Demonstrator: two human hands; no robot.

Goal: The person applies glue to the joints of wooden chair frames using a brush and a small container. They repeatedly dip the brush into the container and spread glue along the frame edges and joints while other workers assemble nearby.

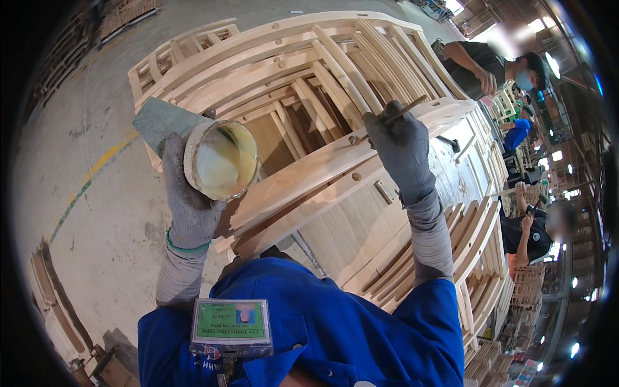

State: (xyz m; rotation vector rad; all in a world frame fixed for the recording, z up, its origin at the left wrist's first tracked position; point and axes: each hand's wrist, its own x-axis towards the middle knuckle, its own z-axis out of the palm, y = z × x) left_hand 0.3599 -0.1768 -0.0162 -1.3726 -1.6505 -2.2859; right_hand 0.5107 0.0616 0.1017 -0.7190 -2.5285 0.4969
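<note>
My left hand (pixel 191 205), in a grey knit glove, is wrapped round a round pot (pixel 251 158) crusted at the rim, tilted toward me. Creamy white and yellowish liquid (pixel 218 166), which looks like glue, lies inside it. Behind the pot a flat grey-green piece (pixel 162 124) sticks out; whether my hand grips it too, I cannot tell. My right hand (pixel 403 145), also gloved, pinches a thin wooden stick (pixel 412 105). The stick's lower end is close to a round hole in a pale curved wooden rail (pixel 309 169).
Stacked wooden frames (pixel 284 64) with slats fill the space ahead. More curved wooden parts (pixel 474 238) stand at my right, near a light worktable (pixel 454 164). Co-workers (pixel 480 68) are at the right. Grey floor (pixel 103 213) with a yellow-green line lies left.
</note>
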